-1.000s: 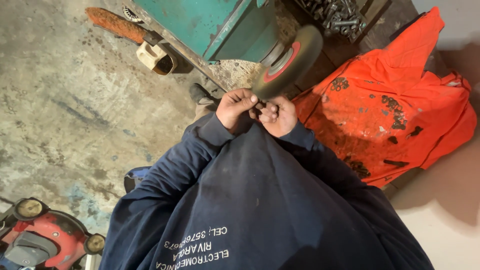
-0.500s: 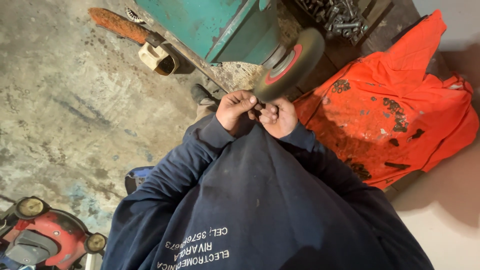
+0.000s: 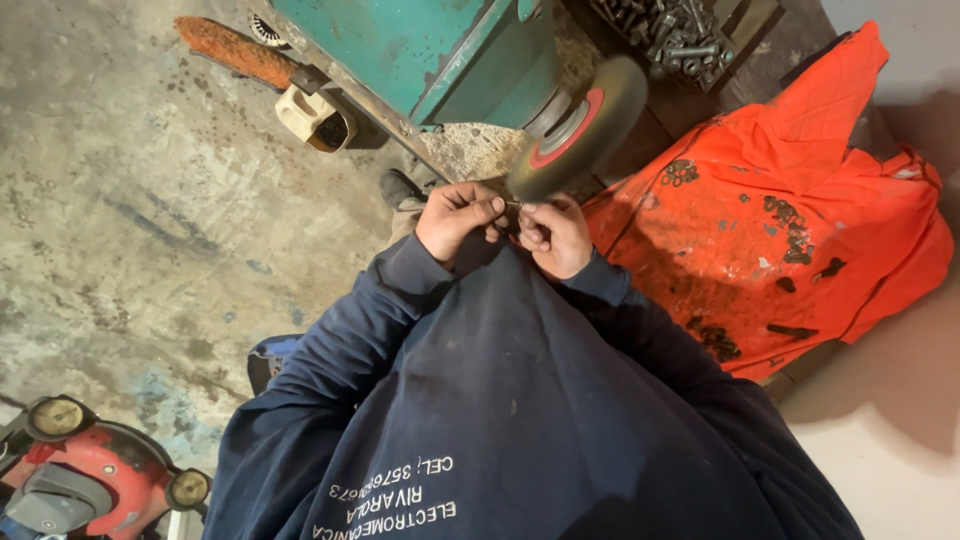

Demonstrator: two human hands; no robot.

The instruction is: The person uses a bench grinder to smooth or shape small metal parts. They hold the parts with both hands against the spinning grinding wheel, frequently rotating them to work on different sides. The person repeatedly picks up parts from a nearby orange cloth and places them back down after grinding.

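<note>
Stained concrete floor [image 3: 130, 200], both hands [image 3: 505, 225] still pinching a thin metal piece [image 3: 512, 204] below grinding wheel [image 3: 580, 130]

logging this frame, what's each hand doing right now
Left hand: closed, pinching one end of a small thin metal piece by the grinding wheel.
Right hand: closed, pinching its other end.

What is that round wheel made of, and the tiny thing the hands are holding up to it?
The wheel looks like a dark, dull abrasive or wire wheel, with a red centre ring and grey metal hub. The small piece pinched between the left hand and the right hand seems thin, pale metal; too small to be sure.
</note>
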